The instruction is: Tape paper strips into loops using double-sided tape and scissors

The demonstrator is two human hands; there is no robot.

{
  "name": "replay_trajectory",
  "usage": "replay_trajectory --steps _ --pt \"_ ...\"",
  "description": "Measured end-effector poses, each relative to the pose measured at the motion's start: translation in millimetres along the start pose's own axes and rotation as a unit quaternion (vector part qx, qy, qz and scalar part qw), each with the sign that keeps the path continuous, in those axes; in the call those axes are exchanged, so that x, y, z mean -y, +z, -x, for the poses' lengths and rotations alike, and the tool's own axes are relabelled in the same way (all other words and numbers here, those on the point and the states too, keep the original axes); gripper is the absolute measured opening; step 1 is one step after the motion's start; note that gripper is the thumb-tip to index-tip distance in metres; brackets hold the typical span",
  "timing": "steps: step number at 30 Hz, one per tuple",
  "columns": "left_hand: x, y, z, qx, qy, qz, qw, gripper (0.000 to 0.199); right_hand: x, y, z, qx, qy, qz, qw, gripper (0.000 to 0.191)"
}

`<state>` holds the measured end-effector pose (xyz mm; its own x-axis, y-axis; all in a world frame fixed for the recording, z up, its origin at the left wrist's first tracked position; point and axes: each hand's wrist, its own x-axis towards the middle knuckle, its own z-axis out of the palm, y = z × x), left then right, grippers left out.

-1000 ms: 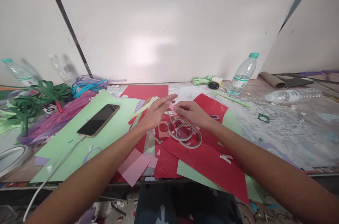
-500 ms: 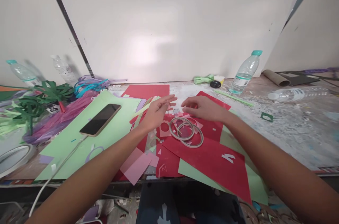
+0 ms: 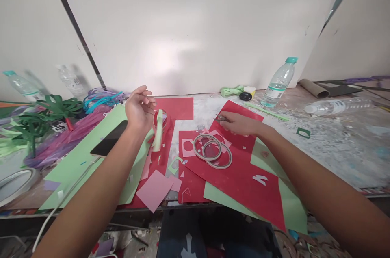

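My left hand [image 3: 140, 108] is raised over the left side of the desk, palm turned up, with loosely curled fingers apart and nothing visible in them. Just right of it are a pale green paper strip [image 3: 158, 131] and a red paper loop. My right hand [image 3: 237, 123] is closed over the red paper [image 3: 240, 108], and a small dark metal tool [image 3: 219, 118] pokes out of its fingers; most of it is hidden. Nearer me, two overlapping tape rolls [image 3: 224, 166] lie on red sheets and scraps. Pink paper [image 3: 154, 190] lies by the front edge.
A phone [image 3: 106, 144] on a cable rests on green paper [image 3: 68, 168], partly behind my left forearm. One bottle [image 3: 278, 83] stands at the back right, another [image 3: 338, 106] lies down. A cardboard tube [image 3: 314, 88], green paper curls [image 3: 61, 105] and a large tape roll [image 3: 32, 176] lie around.
My left hand has moved left, away from the middle, and turned palm up. My right hand stays near its place, with a dark metal tool now showing in its fingers.
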<state>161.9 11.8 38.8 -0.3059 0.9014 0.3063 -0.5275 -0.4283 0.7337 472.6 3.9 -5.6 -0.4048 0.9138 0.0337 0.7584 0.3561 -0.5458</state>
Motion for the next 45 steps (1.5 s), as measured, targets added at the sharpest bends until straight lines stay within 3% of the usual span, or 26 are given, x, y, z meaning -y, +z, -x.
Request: replay_trajectory --steps 2,4,7,10,12,17,21,26,32,36,41,45 --pt "10 2.6 7 0.041 -0.016 -0.048 0.998 0.018 11 5 1 0.009 -0.032 -0.010 0.999 0.024" --pt "22 7.2 20 0.117 -0.065 -0.126 0.983 0.016 20 12 2 0.055 -0.030 -0.011 0.998 0.029" --pt "36 12.6 39 0.217 -0.120 -0.279 0.928 0.023 27 18 3 0.095 -0.028 -0.035 0.994 0.029" --pt "44 13.8 52 0.287 -0.146 -0.357 0.877 0.030 31 18 4 0.036 -0.056 -0.024 0.997 0.030" --pt "45 13.6 56 0.305 -0.158 -0.358 0.868 0.031 35 16 5 -0.024 -0.071 -0.023 0.997 0.030" --pt "44 13.9 58 0.304 -0.181 -0.316 0.880 0.031 44 17 7 -0.114 -0.084 -0.068 0.988 0.028" --pt "42 13.8 57 0.298 -0.207 -0.280 0.889 0.031 46 19 8 -0.132 -0.091 -0.111 0.981 0.027" --pt "41 12.5 55 0.334 -0.240 -0.198 0.890 0.025 47 17 8 -0.166 -0.086 -0.135 0.973 0.023" --pt "39 12.1 55 0.381 -0.219 -0.186 0.879 0.027 44 15 6 -0.201 -0.085 -0.146 0.965 0.023" --pt "40 12.0 55 0.388 -0.199 -0.201 0.877 0.023 42 15 5 -0.177 -0.058 -0.197 0.963 0.026" --pt "43 10.0 53 0.332 -0.181 -0.243 0.893 0.030 42 13 7 -0.103 0.025 -0.292 0.950 0.032" --pt "49 7.1 50 0.233 -0.162 -0.311 0.907 0.034 34 7 7 -0.111 0.090 -0.294 0.945 0.035"
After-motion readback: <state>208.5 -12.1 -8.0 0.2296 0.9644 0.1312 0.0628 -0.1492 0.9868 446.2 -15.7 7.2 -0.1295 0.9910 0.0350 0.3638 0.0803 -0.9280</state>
